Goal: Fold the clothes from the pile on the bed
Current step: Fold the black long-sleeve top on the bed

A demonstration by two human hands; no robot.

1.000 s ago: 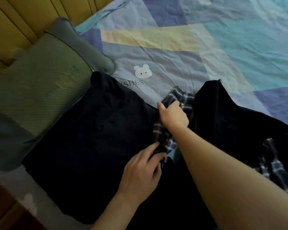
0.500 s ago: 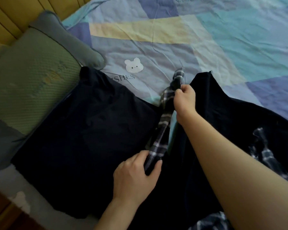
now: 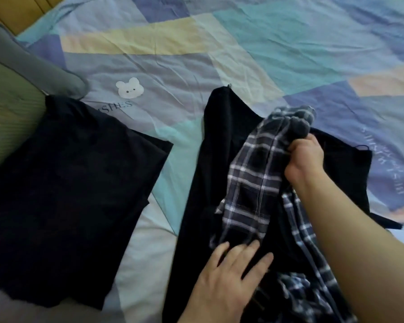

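Right hand [image 3: 306, 159] gripping bunched navy-and-white plaid garment [image 3: 250, 183], left hand [image 3: 226, 276] flat with fingers straight on dark crumpled garment [image 3: 201, 183], folded black garment [image 3: 68, 187] at left, patchwork bedsheet [image 3: 243, 54]

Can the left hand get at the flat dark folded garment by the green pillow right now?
Probably yes. The left hand lies open, holding nothing, and only bare patchwork bedsheet separates it from the flat dark folded garment beside the green pillow.

patchwork bed [image 3: 254, 54], dark clothes [image 3: 63, 187], pillow [image 3: 7, 108]
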